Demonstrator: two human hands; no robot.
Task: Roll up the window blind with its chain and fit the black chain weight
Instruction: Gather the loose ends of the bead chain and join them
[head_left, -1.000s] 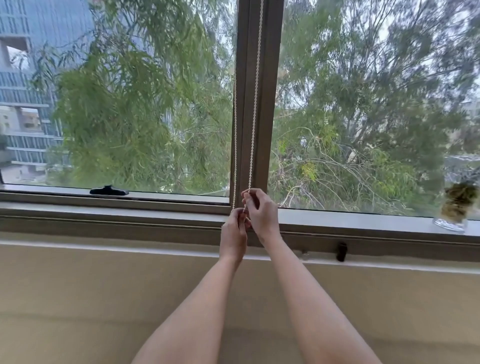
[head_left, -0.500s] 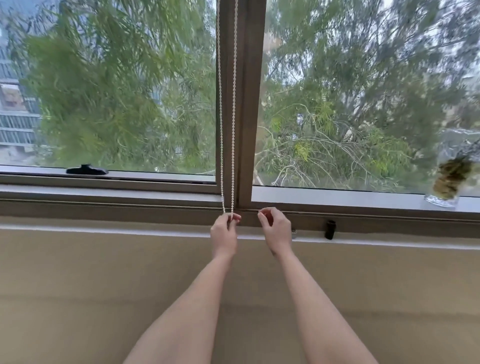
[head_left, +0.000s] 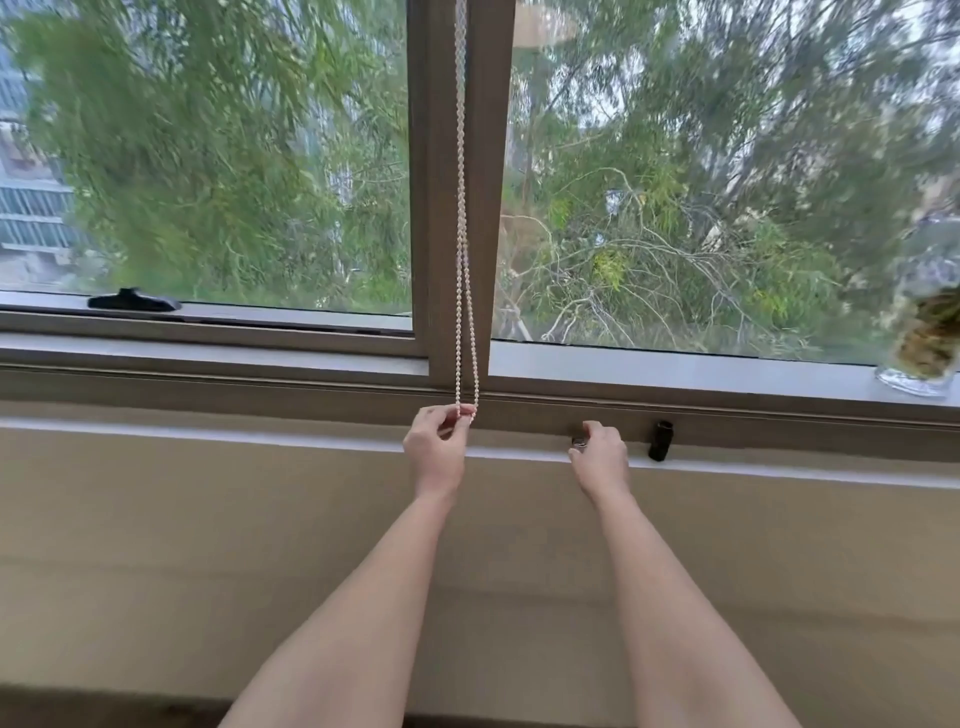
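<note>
The white bead chain (head_left: 462, 218) hangs as two strands in front of the window's brown middle post (head_left: 441, 171). My left hand (head_left: 436, 447) pinches the bottom of its loop just below the sill, holding it taut. My right hand (head_left: 600, 454) is off the chain, at the ledge to the right. Its thumb and fingertips close around a small dark piece (head_left: 578, 442) lying there. The black chain weight (head_left: 661, 440), a short cylinder, stands on the ledge a little right of that hand and is not touched. The blind itself is out of view above.
A glass jar (head_left: 922, 358) with greenish contents stands on the sill at the far right. A black window handle (head_left: 134, 301) lies on the left frame. Below the white ledge (head_left: 208, 434) is a beige wall. Trees and a building show through the glass.
My right hand let go of the chain and moved right along the ledge to the small dark piece. My left hand kept the chain loop and came lower.
</note>
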